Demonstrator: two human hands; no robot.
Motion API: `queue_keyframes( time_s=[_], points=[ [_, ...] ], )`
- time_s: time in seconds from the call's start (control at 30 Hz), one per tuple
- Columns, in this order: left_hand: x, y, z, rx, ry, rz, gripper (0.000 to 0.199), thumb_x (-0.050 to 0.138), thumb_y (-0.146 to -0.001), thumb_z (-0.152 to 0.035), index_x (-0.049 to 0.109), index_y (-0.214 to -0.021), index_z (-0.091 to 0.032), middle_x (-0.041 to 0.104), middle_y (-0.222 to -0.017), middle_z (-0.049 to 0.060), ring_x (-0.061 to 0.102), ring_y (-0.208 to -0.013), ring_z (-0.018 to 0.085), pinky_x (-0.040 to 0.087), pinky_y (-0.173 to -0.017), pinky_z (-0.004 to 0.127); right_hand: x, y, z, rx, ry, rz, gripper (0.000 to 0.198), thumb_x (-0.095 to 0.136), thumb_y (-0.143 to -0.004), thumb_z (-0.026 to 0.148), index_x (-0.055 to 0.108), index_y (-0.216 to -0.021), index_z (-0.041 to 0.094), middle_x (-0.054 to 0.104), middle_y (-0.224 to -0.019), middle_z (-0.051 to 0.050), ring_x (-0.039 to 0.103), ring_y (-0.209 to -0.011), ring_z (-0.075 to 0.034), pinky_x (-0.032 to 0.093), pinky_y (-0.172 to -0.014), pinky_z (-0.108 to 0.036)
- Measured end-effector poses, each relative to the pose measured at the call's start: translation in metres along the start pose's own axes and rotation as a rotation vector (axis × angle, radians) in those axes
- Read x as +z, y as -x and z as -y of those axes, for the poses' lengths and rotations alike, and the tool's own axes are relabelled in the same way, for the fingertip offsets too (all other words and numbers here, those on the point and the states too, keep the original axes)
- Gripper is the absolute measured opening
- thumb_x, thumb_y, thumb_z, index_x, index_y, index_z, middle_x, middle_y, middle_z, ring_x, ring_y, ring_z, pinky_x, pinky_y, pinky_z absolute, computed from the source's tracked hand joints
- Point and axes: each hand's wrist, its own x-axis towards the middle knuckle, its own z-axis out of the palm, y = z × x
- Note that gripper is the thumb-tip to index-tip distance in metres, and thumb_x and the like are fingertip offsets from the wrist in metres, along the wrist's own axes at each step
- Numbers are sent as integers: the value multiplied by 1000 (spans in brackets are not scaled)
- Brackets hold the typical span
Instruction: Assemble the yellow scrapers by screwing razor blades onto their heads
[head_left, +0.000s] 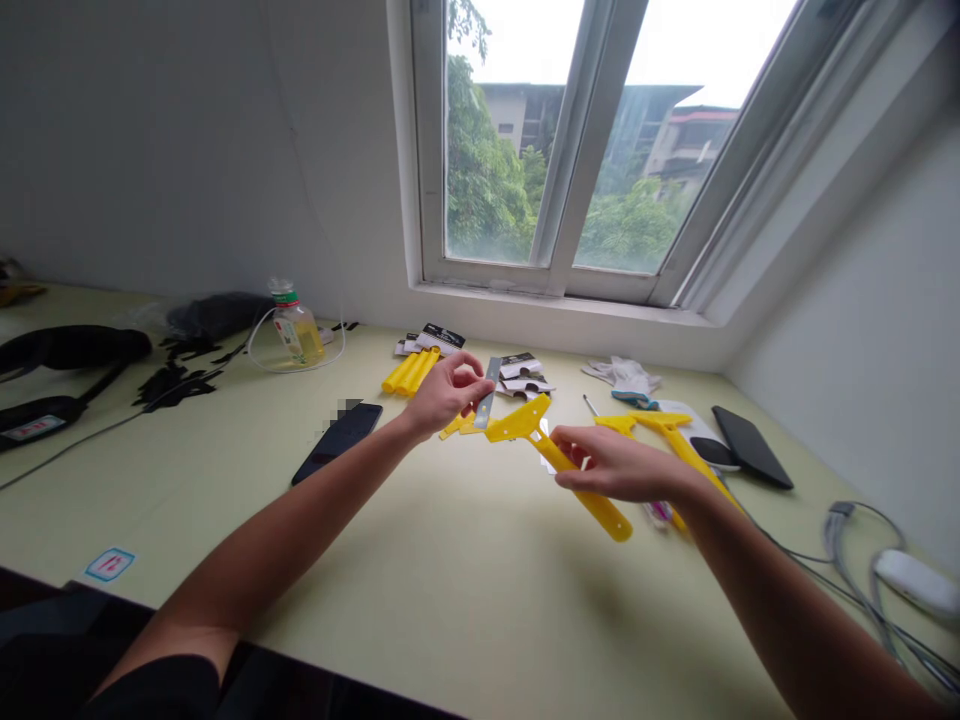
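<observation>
Between its thumb and fingers, my left hand (pixel 450 390) pinches a flat grey metal blade (pixel 488 393) with holes in it, held nearly upright. My right hand (pixel 611 462) is closed round the handle of a yellow plastic scraper (pixel 517 420), whose wide head points toward the blade. Blade and scraper head are close together; whether they touch I cannot tell. Behind my left hand lie several yellow handles (pixel 411 372) and black-and-white cards (pixel 520 368). More yellow scrapers (pixel 664 425) rest beyond my right hand, beside a screwdriver (pixel 591 405) partly hidden by them.
A phone (pixel 337 443) lies left of my left hand. Further left are a bottle of yellow liquid (pixel 298 325), a black headset (pixel 71 350) and a cable. To the right are white gloves (pixel 624 374), a black tablet-like slab (pixel 752 447), loose cables and a white mouse (pixel 916 580).
</observation>
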Motion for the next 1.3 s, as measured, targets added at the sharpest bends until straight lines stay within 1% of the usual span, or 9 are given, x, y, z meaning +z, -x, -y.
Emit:
queue_keyframes(
  time_s=[0.17, 0.37, 0.43, 0.6, 0.77, 0.93, 1.07, 1.23, 1.3],
  points=[
    [-6, -1, -4, 14, -100, 101, 24, 70, -77, -32, 73, -92, -14, 69, -74, 4, 57, -58, 9, 48, -56, 22, -2, 2, 1, -2, 10, 21, 20, 57, -81, 41, 50, -83, 23, 59, -85, -1, 56, -77, -18, 39, -63, -26],
    [-11, 1, -12, 113, -242, 217, 27, 64, -78, -20, 73, -103, -17, 72, -91, 7, 64, -74, 14, 51, -67, 24, -2, 3, 2, 3, 10, 23, 20, 57, -82, 41, 51, -84, 23, 59, -85, -2, 55, -77, -18, 38, -62, -26],
    [-10, 2, -14, 214, -346, 191, 24, 67, -77, -23, 74, -99, -19, 72, -93, 7, 64, -77, 15, 50, -68, 24, -2, 3, 3, 4, 12, 25, 20, 57, -81, 42, 52, -86, 23, 59, -86, -2, 55, -77, -18, 39, -63, -27],
    [-7, 4, -18, 376, -546, 50, 13, 69, -78, -32, 76, -80, -21, 65, -74, 4, 56, -67, 13, 43, -58, 23, -1, 2, 8, 9, 36, 19, 19, 57, -80, 40, 51, -85, 23, 60, -87, -3, 55, -78, -19, 39, -64, -28],
    [-6, 4, -21, 217, -437, 64, 20, 67, -80, -36, 72, -78, -16, 64, -75, 6, 58, -66, 14, 46, -58, 24, 0, 3, 13, 27, 71, 29, 18, 57, -79, 40, 52, -85, 23, 60, -85, -4, 54, -78, -20, 38, -64, -28],
    [-5, 6, -19, 39, -163, 142, 37, 72, -74, -29, 59, -107, -19, 64, -89, 4, 64, -72, 15, 50, -57, 22, 1, 3, 17, 40, 85, 37, 18, 56, -79, 39, 52, -84, 23, 60, -86, -4, 54, -76, -19, 36, -62, -28],
    [-4, 6, -17, 22, -154, 124, 53, 71, -72, -23, 51, -121, -24, 63, -91, 3, 64, -69, 14, 48, -51, 19, 4, 2, 16, 42, 97, 49, 18, 56, -79, 39, 52, -85, 22, 60, -86, -4, 54, -75, -19, 35, -60, -28],
    [-5, 5, -18, 8, -197, 117, 29, 64, -79, -26, 60, -107, -18, 65, -82, 5, 66, -70, 17, 50, -52, 21, 7, 1, 13, 38, 99, 49, 18, 56, -79, 38, 54, -86, 22, 60, -87, -5, 54, -75, -19, 35, -59, -28],
    [-5, 6, -19, 2, -199, 121, 35, 65, -77, -26, 60, -111, -19, 64, -79, 4, 65, -68, 17, 52, -52, 23, 8, 1, 11, 36, 99, 51, 18, 56, -79, 38, 55, -87, 23, 60, -87, -5, 55, -75, -19, 35, -59, -28]
  ],
)
